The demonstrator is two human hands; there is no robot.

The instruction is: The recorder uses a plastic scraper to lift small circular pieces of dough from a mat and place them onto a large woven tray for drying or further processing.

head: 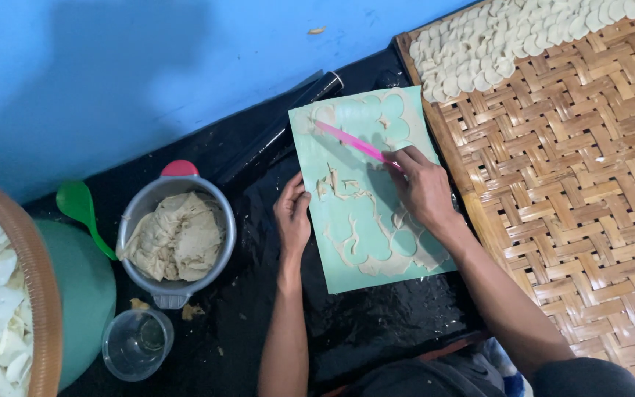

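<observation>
Head view, looking straight down: the right hand is closed around one end of a thin pink stick, fingers curled over it, and the stick runs away from the knuckles up and to the left across a pale green mat, lying low over it. The left hand lies nearly flat, fingers together and only slightly bent, pressing on the mat's left edge and gripping nothing. Between and under the two hands, the mat carries a thin sheet of pale dough that has been cut with round holes, so what shows is a ragged lattice of cream strips with green circles of bare mat among them; a few loose scraps sit just beside the left fingertips, and more round cut-outs show beyond the stick's far tip. The mat lies on a glossy black sheet. To the left of the left hand, a little apart, stands a grey metal pot holding a crumpled lump of dough, with a green spoon beside it and a clear cup nearer the person. To the right of the right hand, a woven bamboo tray lies touching the mat's edge, with many small round dough discs spread in overlapping rows across its far end.
</observation>
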